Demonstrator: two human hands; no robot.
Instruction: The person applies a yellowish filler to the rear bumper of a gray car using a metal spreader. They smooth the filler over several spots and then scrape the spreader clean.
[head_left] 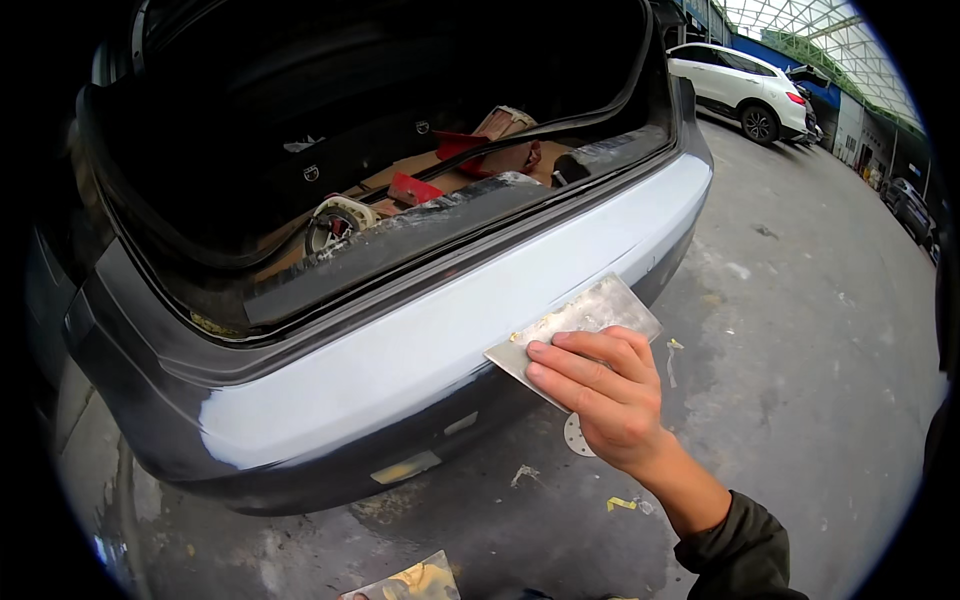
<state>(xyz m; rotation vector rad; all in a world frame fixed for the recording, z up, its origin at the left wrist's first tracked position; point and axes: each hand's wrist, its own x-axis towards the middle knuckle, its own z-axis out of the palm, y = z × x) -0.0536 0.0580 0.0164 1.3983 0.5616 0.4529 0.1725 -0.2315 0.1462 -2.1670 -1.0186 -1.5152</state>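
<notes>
Head view: clamping metal spreader (602, 302) in right hand (618, 402) across its face, probably for even pressure on bumper (340, 400); can't see left hand.

Yellow strip (621, 504) on grey floor (800, 350).

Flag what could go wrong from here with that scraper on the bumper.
1. The right hand holds the scraper over the pale coat; a tilted corner could gouge the coat.
2. Crusty residue on the scraper might break off and drag streaks.
3. The disc on the floor below could be a slip hazard if stepped on.
</notes>
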